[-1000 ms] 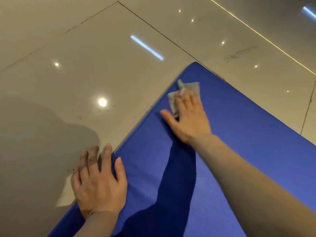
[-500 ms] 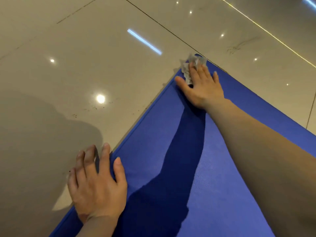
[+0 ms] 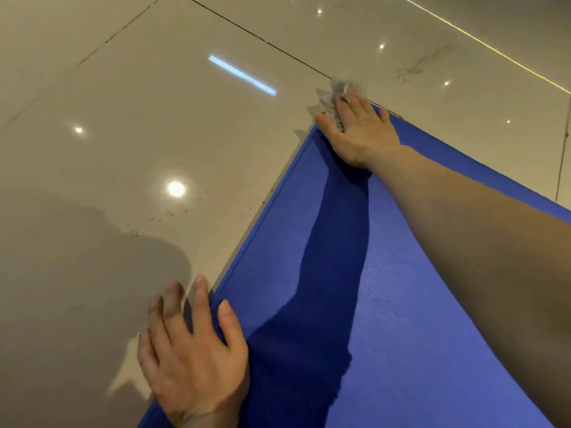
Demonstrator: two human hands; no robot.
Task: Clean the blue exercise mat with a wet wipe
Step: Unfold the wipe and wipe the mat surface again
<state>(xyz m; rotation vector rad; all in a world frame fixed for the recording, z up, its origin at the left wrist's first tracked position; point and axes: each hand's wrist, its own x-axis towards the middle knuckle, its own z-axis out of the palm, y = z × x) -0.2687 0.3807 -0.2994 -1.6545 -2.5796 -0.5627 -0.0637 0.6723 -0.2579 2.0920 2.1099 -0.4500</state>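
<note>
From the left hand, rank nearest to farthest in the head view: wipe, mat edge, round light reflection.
From the left hand:
1. Mat edge, under its thumb side.
2. Round light reflection, on the floor ahead.
3. Wipe, at the far corner under the right hand.

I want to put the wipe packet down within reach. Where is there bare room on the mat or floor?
The blue mat is bare on its near right part, below the right forearm. The tiled floor left of the mat's long edge is bare too. Crowded: the far corner, where the right hand presses the wet wipe, and the near edge under the left hand.
</note>
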